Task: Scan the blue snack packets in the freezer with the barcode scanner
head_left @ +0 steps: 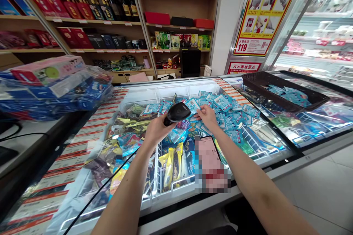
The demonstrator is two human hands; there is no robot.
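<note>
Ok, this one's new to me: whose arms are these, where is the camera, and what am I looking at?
There is no robot here: these are a person's bare arms, seen from a camera worn on their head. The left hand holds a black handheld scanner; the right hand holds a blue packet. More blue packets lie loose on a glass-topped case, with a phone nearer the person. Wrapped goods show beneath the glass.
</note>
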